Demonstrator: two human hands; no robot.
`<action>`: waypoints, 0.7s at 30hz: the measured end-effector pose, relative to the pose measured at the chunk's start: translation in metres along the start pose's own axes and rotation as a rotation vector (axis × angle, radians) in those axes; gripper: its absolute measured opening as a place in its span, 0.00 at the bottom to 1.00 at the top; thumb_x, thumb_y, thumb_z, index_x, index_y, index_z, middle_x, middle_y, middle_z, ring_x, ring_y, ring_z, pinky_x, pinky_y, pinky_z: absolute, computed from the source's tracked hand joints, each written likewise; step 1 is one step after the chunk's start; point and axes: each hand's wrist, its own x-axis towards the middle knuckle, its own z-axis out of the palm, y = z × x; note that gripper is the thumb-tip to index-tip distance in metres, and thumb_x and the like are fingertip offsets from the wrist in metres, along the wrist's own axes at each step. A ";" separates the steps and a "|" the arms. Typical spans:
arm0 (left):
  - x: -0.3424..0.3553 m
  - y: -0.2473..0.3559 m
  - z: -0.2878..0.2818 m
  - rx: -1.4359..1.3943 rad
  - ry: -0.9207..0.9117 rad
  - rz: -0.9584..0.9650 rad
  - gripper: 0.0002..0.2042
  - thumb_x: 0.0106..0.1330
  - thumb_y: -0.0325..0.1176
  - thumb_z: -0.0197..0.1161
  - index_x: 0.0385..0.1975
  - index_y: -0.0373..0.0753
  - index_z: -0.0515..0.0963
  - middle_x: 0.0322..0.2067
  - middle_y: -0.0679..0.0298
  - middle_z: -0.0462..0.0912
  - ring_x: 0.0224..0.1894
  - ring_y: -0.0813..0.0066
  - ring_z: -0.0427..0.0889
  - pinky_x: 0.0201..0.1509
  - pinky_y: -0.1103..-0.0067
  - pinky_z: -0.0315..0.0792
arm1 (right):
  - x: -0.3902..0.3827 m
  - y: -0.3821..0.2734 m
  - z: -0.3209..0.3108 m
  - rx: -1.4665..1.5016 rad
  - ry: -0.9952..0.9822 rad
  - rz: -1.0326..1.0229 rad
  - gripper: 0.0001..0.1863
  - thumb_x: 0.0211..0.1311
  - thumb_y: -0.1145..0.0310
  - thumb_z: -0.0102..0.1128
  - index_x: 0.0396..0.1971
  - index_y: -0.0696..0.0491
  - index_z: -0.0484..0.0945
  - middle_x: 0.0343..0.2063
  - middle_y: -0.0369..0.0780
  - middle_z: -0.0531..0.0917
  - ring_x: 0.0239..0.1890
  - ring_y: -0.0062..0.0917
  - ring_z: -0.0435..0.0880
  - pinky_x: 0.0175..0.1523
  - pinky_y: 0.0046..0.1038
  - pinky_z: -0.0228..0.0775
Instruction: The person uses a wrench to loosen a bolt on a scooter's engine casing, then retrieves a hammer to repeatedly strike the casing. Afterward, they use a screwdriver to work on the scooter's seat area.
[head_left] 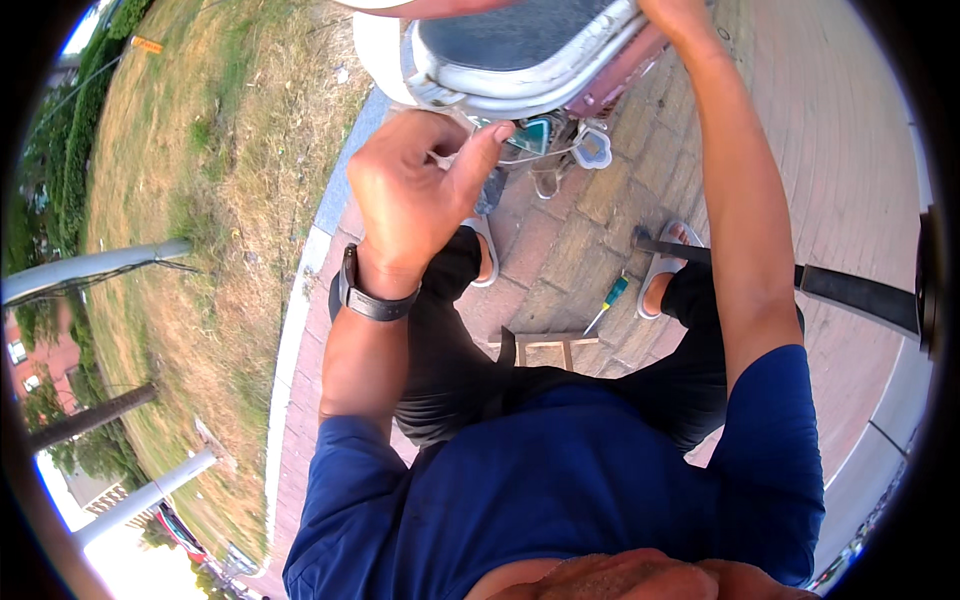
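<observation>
A pink and white casing (610, 75) with a thick rounded white rim and a dark grey panel inside it stands before me, cut off by the picture's upper edge. My left hand (412, 190) is closed just below its near left corner, fingers curled and thumb pointing right; whatever it holds is hidden. At the right corner of the rim lies my right hand (680, 18), its fingers mostly outside the picture. Beneath the casing, between the hands, hang a white wire (545, 157), a teal part (532, 138) and a pale plastic piece with a blue-grey middle (593, 148).
A screwdriver (608, 303) with a green and yellow handle lies between my feet, by a small wooden stool (545, 340). Near my right foot a dark strap or bar (840, 290) crosses the brick paving (570, 235). A pale kerb (300, 300) borders dry grass (240, 250) on the left.
</observation>
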 end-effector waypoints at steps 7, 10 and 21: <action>0.029 -0.040 -0.009 0.023 0.044 0.048 0.36 0.46 0.40 0.85 0.54 0.30 0.76 0.46 0.48 0.85 0.49 0.59 0.86 0.53 0.68 0.79 | 0.020 -0.009 0.012 -0.162 -0.036 0.000 0.25 0.70 0.51 0.54 0.47 0.60 0.83 0.47 0.57 0.86 0.54 0.49 0.84 0.60 0.42 0.73; 0.047 -0.051 0.004 -0.306 -0.078 0.142 0.37 0.54 0.33 0.82 0.63 0.30 0.71 0.53 0.54 0.85 0.54 0.68 0.84 0.59 0.71 0.77 | 0.008 -0.031 -0.005 0.027 -0.208 -0.187 0.25 0.68 0.51 0.59 0.46 0.62 0.84 0.45 0.52 0.88 0.50 0.40 0.86 0.57 0.36 0.74; 0.047 -0.057 0.016 -0.348 -0.054 0.158 0.41 0.49 0.29 0.84 0.63 0.31 0.69 0.54 0.55 0.83 0.56 0.67 0.83 0.61 0.71 0.77 | 0.003 -0.020 0.011 0.505 -0.233 0.062 0.18 0.68 0.57 0.64 0.45 0.56 0.88 0.41 0.37 0.88 0.44 0.20 0.84 0.50 0.27 0.75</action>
